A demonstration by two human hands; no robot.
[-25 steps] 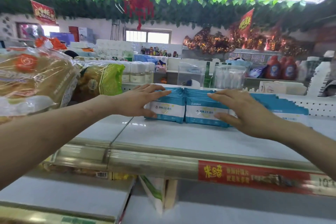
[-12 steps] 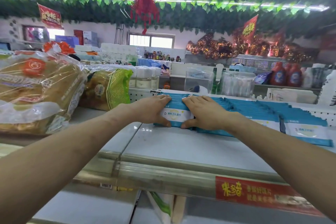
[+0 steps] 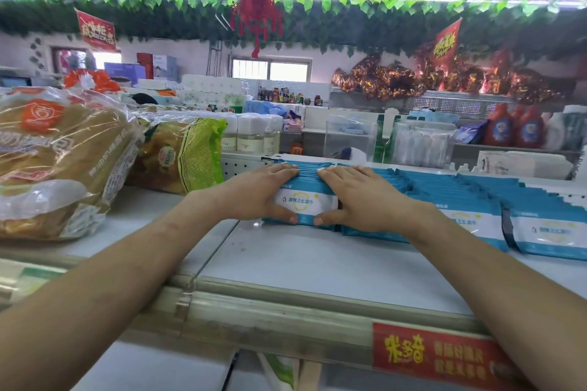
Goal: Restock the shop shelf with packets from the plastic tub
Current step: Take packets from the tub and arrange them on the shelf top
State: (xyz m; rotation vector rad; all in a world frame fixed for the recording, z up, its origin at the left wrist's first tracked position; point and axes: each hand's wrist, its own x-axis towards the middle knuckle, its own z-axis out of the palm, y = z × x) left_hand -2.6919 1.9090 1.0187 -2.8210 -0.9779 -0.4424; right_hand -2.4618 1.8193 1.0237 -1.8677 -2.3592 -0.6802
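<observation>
**Blue packets clasped in a loose row**

I see the left hand (image 3: pixel 260 197) and right hand (image 3: pixel 359 200) clasping the row of wet-wipe packets (image 3: pixel 305 200) on the white shelf (image 3: pixel 301 263), fingers over the tops, thumbs at the front. An uneven squeeze could make the slick packets fan out or slide forward (the tub is out of view). The right wrist could nudge the neighbouring row (image 3: pixel 460 200).

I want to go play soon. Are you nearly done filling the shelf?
Partly. Rows of packets already lie on the shelf at right. The left hand and right hand grip the leftmost stack. The tub is out of view, so what's left is unknown.
</observation>
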